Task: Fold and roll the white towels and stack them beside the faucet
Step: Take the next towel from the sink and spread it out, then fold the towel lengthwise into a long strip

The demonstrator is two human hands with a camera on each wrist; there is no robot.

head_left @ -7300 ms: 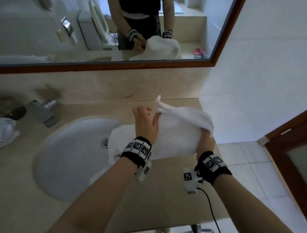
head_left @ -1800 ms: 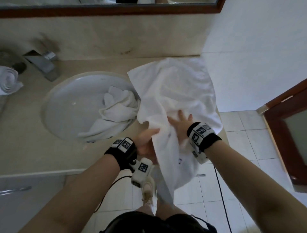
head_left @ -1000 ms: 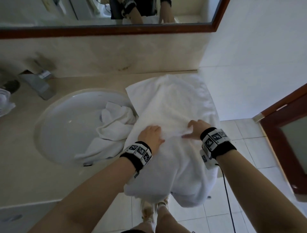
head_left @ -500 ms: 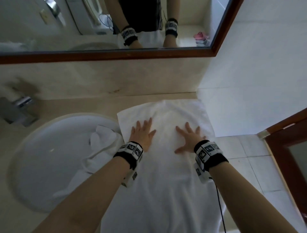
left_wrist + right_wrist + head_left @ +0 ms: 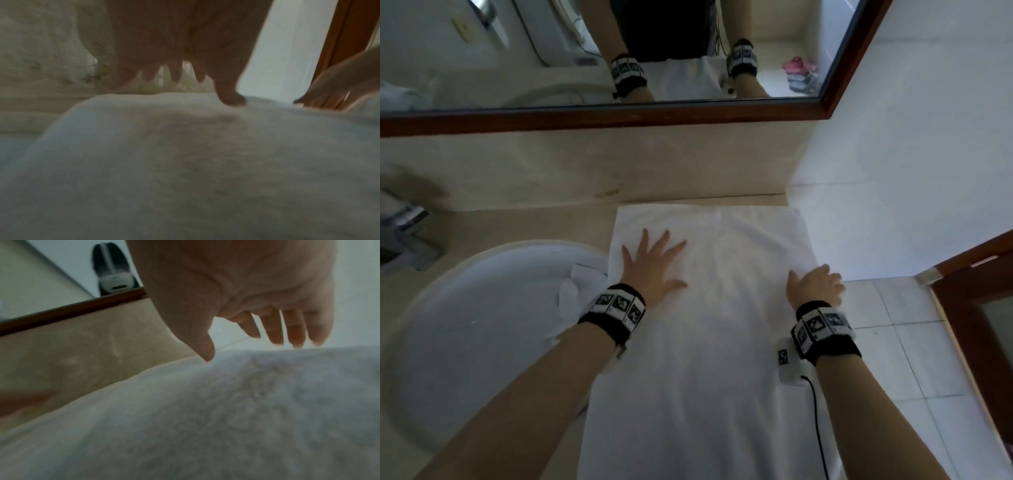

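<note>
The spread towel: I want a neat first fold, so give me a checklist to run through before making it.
1. Spread towel lies flat on the counter: ok, only faint creases.
2. Far edge runs straight along the back wall: ok.
3. Left hand flat with fingers spread: ok.
4. Right hand at the towel's right edge, ready to take it: cannot tell, fingers blurred.
5. Near end supported: not ok, it hangs over the counter front.
6. Second towel in the sink clear of the spread one: not ok, they meet.
</note>
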